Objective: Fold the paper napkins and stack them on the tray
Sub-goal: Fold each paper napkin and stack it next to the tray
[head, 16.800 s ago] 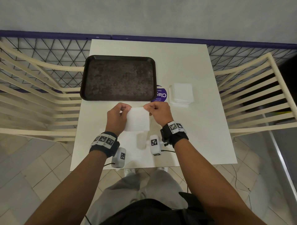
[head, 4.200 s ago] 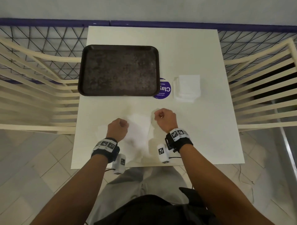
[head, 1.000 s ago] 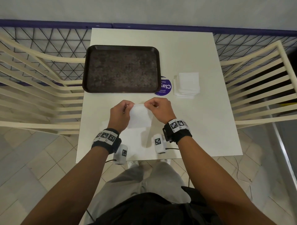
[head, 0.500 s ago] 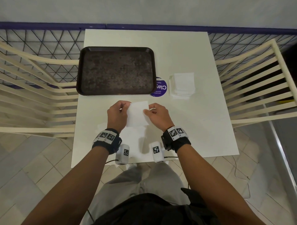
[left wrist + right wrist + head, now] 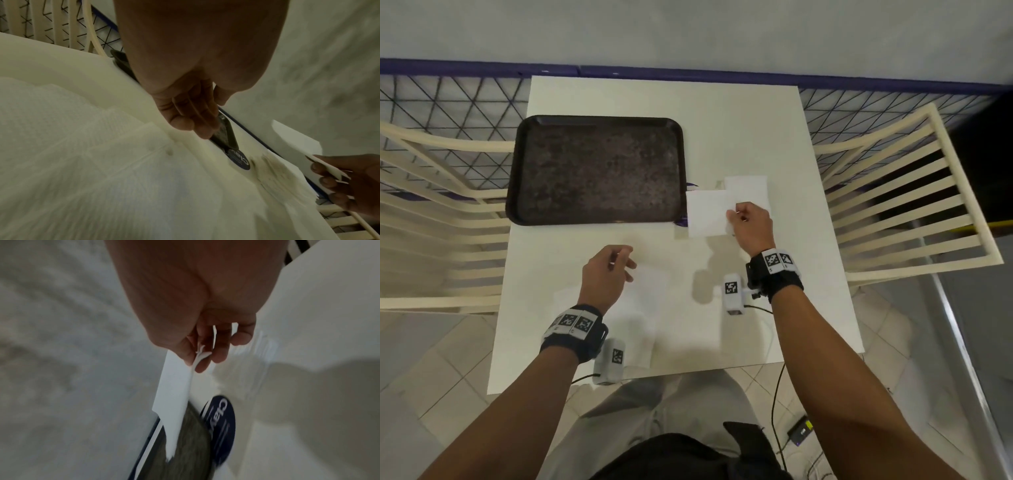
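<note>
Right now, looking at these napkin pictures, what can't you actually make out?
- Round blue sticker: its wording is blurred in the right wrist view; in the head view the folded napkin in the right hand nearly covers it.
- Napkin stack: the count cannot be told, and that hand overlaps its near edge.
- Left hand: in the left wrist view, motion blur hides whether its fingertips touch the unfolded napkins.

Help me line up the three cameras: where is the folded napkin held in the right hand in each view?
Head: folded napkin, right of centre, beside the tray.
Left wrist: right edge, edge-on.
Right wrist: centre, hanging from the fingers.
Shared landmark: round blue sticker.
</note>
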`<state>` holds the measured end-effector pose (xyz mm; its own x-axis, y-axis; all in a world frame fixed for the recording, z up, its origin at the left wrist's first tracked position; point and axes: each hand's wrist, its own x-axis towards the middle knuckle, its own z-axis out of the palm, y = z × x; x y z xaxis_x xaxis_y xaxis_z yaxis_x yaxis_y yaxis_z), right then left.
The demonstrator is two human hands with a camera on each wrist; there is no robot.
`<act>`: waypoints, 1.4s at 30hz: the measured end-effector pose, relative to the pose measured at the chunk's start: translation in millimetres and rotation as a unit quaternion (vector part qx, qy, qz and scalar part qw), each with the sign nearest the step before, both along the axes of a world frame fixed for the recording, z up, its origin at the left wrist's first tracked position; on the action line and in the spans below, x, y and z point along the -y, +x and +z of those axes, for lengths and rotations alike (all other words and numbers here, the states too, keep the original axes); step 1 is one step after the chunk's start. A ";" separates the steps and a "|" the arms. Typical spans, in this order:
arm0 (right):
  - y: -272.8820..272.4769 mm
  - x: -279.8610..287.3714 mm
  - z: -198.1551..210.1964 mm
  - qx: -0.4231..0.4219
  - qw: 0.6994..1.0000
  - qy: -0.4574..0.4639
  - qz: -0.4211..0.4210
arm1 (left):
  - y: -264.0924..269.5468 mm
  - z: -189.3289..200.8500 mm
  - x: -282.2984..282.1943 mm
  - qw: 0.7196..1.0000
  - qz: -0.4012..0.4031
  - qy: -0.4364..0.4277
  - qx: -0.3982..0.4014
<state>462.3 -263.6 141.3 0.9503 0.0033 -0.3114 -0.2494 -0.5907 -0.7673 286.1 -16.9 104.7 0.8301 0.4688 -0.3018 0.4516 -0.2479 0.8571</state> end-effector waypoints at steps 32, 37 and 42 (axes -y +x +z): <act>-78.6 -40.6 -50.8 -0.071 0.994 -0.069 0.041 | -31.7 -20.5 -7.8 0.998 -0.003 -0.002 -0.062; -127.9 -61.5 -64.0 -0.119 0.982 -0.113 0.093 | -45.7 -24.8 -12.6 0.997 0.000 -0.013 -0.079; -154.2 -72.3 -66.0 -0.139 0.971 -0.158 0.110 | -55.0 -31.6 -15.4 0.994 -0.006 -0.005 -0.107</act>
